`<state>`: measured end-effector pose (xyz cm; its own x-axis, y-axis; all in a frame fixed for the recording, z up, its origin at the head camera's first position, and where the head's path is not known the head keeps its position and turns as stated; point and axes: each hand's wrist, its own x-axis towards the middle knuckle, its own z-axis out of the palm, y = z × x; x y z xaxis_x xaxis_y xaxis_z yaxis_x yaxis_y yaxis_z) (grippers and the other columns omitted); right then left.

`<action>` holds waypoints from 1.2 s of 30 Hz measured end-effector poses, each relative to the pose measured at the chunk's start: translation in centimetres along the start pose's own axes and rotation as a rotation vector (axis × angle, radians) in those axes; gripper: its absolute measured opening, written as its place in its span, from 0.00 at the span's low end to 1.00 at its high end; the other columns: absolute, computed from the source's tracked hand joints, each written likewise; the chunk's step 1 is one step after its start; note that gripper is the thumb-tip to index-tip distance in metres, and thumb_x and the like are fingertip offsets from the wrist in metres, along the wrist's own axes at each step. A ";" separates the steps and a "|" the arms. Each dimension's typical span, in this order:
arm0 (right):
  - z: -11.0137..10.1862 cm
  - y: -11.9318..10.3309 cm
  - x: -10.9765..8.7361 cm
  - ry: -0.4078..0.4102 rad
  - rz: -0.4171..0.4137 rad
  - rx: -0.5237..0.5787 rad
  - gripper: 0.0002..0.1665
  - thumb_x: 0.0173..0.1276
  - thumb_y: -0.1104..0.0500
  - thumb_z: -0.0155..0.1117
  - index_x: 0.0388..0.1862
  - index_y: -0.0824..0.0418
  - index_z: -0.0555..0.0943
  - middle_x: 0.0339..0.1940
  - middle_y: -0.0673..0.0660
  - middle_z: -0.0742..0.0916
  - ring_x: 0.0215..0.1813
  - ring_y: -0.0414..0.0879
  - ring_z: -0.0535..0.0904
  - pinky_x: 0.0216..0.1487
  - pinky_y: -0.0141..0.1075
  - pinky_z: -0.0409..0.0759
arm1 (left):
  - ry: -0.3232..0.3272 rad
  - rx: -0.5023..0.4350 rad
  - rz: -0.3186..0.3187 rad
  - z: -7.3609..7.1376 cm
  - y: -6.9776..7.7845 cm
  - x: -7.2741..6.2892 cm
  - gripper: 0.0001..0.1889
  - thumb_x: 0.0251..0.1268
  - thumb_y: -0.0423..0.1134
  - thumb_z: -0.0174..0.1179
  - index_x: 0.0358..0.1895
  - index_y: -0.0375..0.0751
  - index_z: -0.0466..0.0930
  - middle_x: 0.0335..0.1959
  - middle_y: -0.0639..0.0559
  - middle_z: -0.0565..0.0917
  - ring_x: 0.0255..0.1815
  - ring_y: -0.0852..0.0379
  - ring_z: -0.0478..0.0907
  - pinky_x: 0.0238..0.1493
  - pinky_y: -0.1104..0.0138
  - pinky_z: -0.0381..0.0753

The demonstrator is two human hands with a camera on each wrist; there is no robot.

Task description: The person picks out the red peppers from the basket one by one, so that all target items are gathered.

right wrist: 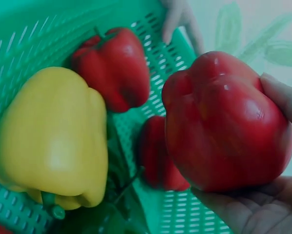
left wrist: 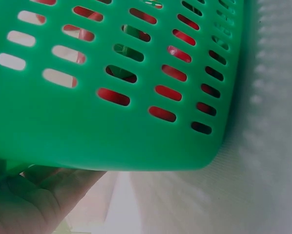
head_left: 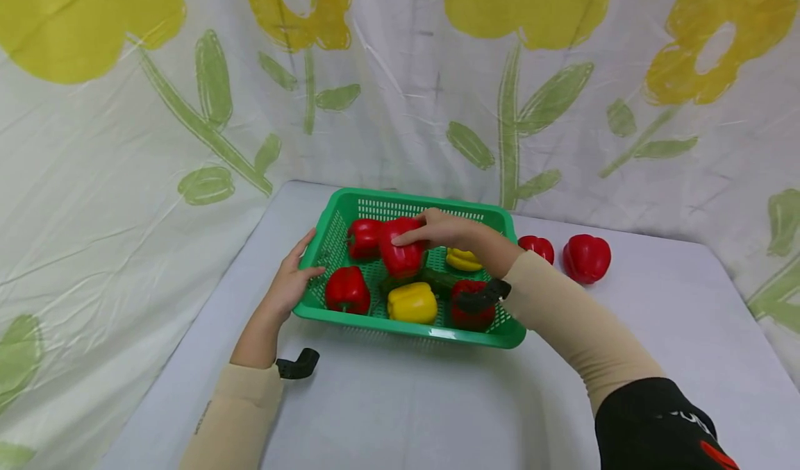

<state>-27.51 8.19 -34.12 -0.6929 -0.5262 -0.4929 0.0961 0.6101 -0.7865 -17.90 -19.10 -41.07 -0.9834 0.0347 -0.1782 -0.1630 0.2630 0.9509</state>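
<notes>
My right hand (head_left: 440, 228) grips a red bell pepper (head_left: 400, 248) over the green basket (head_left: 409, 328), the thumb on one side and the fingers on the other. In the right wrist view that pepper (right wrist: 229, 122) fills the right half, lifted above the others. My left hand (head_left: 289, 282) holds the basket's left end, thumb over the rim. Inside the basket lie a red pepper (head_left: 347, 291) near the left hand, another red one (head_left: 364, 239) behind it, a yellow pepper (head_left: 412, 303) at the front and a red one (head_left: 473, 310) at the front right.
Dark green vegetables (head_left: 437, 280) and a yellow one (head_left: 464, 259) also lie in the basket. Two red peppers, one partly behind the right arm (head_left: 536, 248) and one farther right (head_left: 586, 258), sit on the white table (head_left: 400, 400). A flowered curtain (head_left: 400, 95) hangs behind.
</notes>
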 end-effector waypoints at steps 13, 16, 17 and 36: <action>-1.7 1.2 -4.1 0.015 -0.080 0.053 0.26 0.63 0.51 0.62 0.55 0.66 0.73 0.50 0.59 0.81 0.51 0.50 0.76 0.51 0.39 0.78 | 0.000 0.014 0.005 0.0 -0.2 0.1 0.38 0.66 0.31 0.46 0.75 0.57 0.41 0.75 0.42 0.50 0.69 0.39 0.57 0.64 0.45 0.62; -2.0 1.5 -5.2 0.025 -0.089 0.057 0.27 0.64 0.53 0.61 0.56 0.67 0.71 0.52 0.60 0.81 0.52 0.50 0.75 0.54 0.42 0.77 | 0.002 0.017 0.007 -0.1 -0.3 0.2 0.38 0.66 0.31 0.46 0.75 0.57 0.41 0.75 0.43 0.50 0.70 0.40 0.56 0.64 0.45 0.61; -2.1 1.7 -5.5 0.030 -0.090 0.055 0.27 0.64 0.53 0.61 0.57 0.68 0.71 0.52 0.60 0.80 0.53 0.50 0.75 0.54 0.42 0.77 | 0.002 0.018 0.008 -0.1 -0.3 0.2 0.38 0.66 0.31 0.47 0.75 0.57 0.41 0.75 0.43 0.49 0.70 0.40 0.56 0.64 0.45 0.61; -4.8 5.2 -11.4 0.143 -0.085 0.029 0.34 0.62 0.52 0.63 0.60 0.67 0.64 0.54 0.62 0.77 0.55 0.53 0.72 0.49 0.43 0.79 | 0.008 0.022 0.019 -0.1 -0.7 0.3 0.38 0.65 0.30 0.47 0.75 0.56 0.42 0.73 0.39 0.53 0.68 0.39 0.61 0.60 0.48 0.66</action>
<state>-22.56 20.24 -30.77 -0.7940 -0.4844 -0.3674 0.0518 0.5483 -0.8347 -18.11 -19.33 -41.75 -0.9868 0.0320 -0.1584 -0.1431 0.2832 0.9483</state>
